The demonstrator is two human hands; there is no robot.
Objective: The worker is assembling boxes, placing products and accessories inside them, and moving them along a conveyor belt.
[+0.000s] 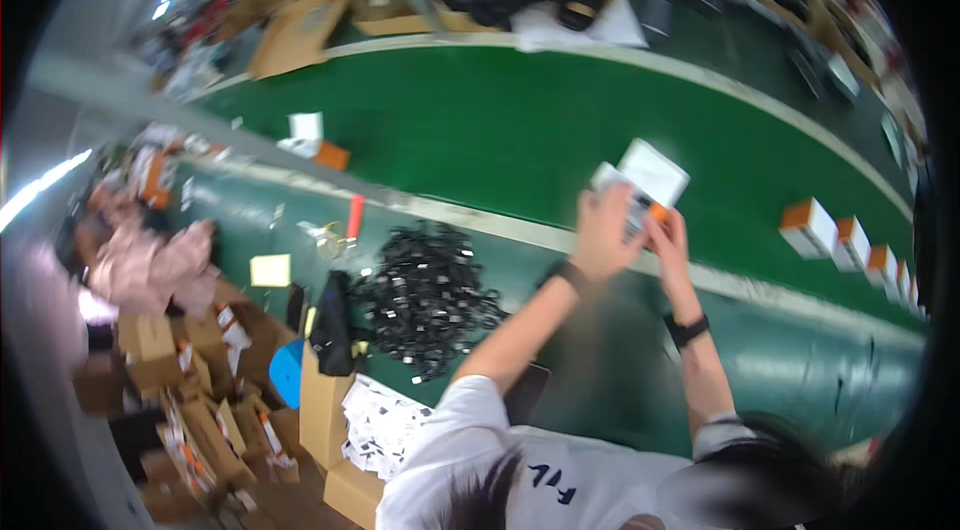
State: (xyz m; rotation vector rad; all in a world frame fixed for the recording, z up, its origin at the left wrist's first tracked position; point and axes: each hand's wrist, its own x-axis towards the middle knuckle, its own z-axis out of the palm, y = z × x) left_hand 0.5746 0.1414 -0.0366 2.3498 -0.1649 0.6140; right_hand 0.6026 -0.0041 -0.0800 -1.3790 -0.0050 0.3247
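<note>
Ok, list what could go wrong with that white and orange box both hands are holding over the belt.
1. Both hands, left hand and right hand, hold the small box with its white flap open above the green belt; whatever is inside could slip out.
2. The picture is blurred there, so the hold may be loose and the box could drop.
3. A row of finished boxes lies close on the right; a dropped box could knock into them.

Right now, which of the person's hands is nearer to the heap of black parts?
Left. The left hand is just right of the heap of black parts; the right hand lies farther right.
</note>
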